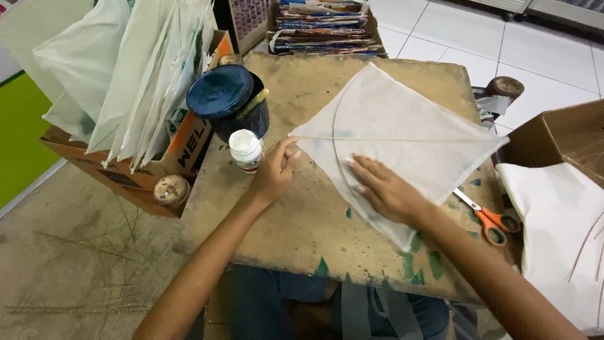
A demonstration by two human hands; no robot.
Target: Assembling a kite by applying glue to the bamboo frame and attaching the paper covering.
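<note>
- A white paper kite lies flat on a worn, paint-stained wooden table, towards its far right part; a thin straight stick runs across it from left to right, and a curved one bows along its left half.
- The left hand pinches the kite's left corner at the end of the straight stick, thumb and fingertips closed on it.
- The right hand lies flat and spread, palm down, pressing on the near left part of the kite; it grips nothing.
- Just left of the left hand stands a small white jar, with a dark blue-lidded pot behind it.
- Orange-handled scissors lie by the table's right edge, near the kite's near edge.
- A cardboard box of finished white kites stands to the far left.
</note>
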